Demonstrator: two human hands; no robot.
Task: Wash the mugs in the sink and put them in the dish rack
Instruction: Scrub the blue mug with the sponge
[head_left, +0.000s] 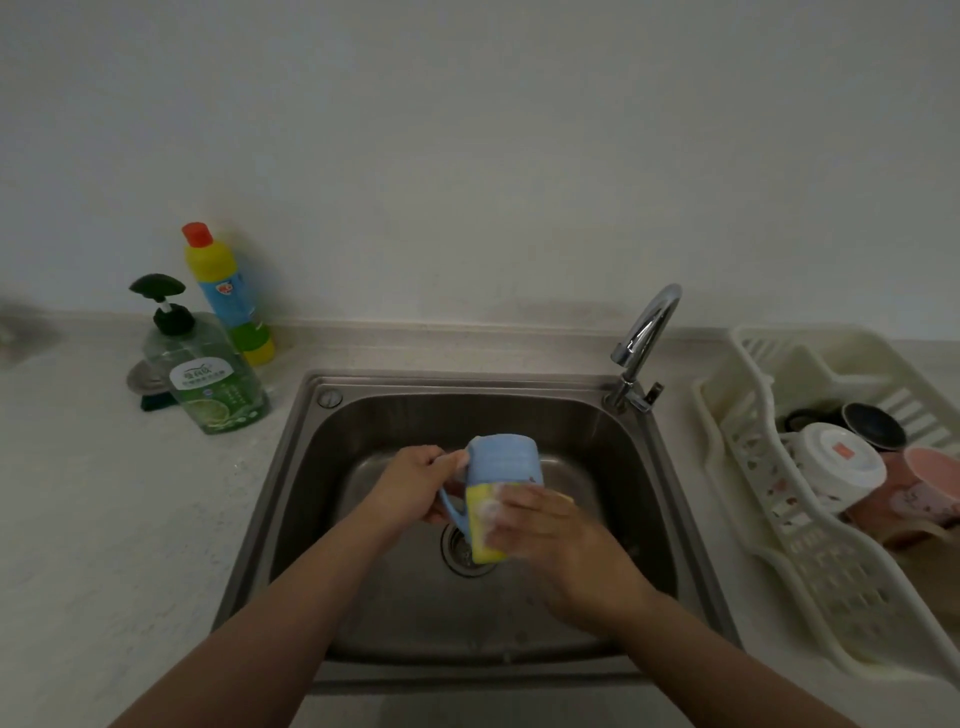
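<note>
Pale speckled countertop with a steel sink set into it.

Left of the sink stand a green pump bottle and, behind it, a yellow bottle; right of the sink sits a white dish rack.

I have the sink set into the counter, dead ahead of me. Over its basin, above the drain, my left hand holds a mug by the handle, and my right hand presses a sponge against the mug's near side. The tap stands at the sink's back right corner. Left of the sink, near the wall, a pump bottle stands before a taller bottle. On the right the dish rack sits on the counter, several mugs lying in it.
</note>
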